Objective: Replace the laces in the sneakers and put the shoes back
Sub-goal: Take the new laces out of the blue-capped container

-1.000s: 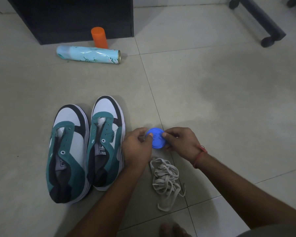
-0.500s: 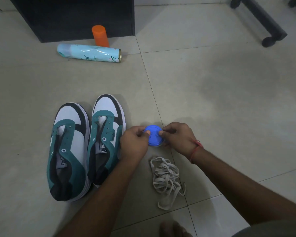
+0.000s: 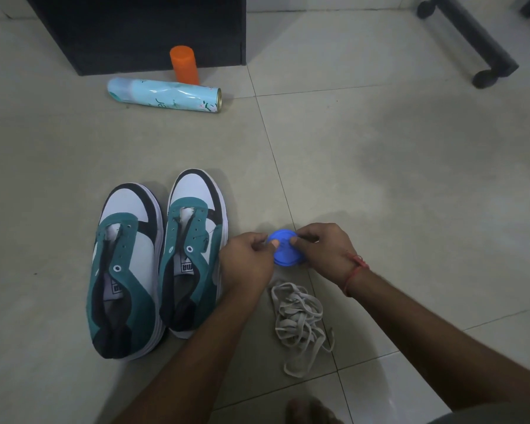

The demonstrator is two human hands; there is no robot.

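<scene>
Fingers (image 3: 275,243) of both hands pinch a round blue object (image 3: 285,251) (perhaps a lid; the dim view leaves it unclear), left hand (image 3: 247,261) at one edge, right hand (image 3: 325,255) at the other. Loose pale laces (image 3: 299,322) lie on the floor (image 3: 410,179) just below. Two unlaced sneakers (image 3: 159,261) stand side by side beside the left hand.

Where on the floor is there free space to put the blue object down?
Bare tiles lie right of the right hand, toward the black wheeled leg. More lie between the spray can and the sneakers. It is crowded around the blue disc: sneakers left, grey laces just below.
</scene>
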